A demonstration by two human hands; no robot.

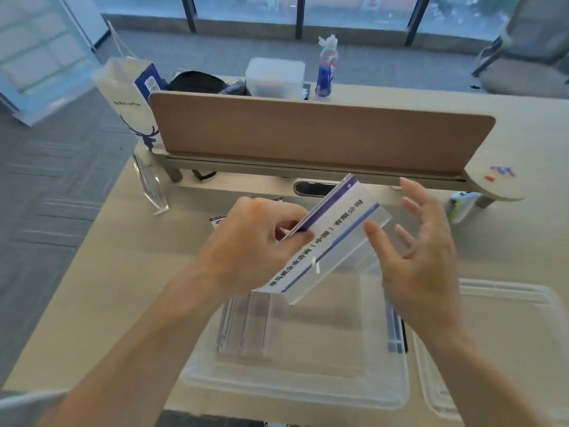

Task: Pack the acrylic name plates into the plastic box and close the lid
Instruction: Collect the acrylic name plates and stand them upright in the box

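Observation:
My left hand (255, 241) grips an acrylic name plate (332, 235) with a white card, purple bands and dark characters, held tilted in the air above the clear plastic box (295, 392). My right hand (421, 257) is spread beside the plate's right end, its thumb touching the plate's lower edge. Inside the box, some name plates (243, 325) stand against the left wall and another (395, 331) leans at the right wall. The clear lid (505, 340) lies flat on the desk right of the box. One empty acrylic plate (151, 183) stands upright at the desk's far left.
A tan divider screen (308, 131) runs across the desk behind the hands. A white paper bag (132, 97) with a blue deer, a drink bottle (327, 69) and a white container (275, 77) stand beyond it. Another card (217, 220) lies on the desk behind my left hand.

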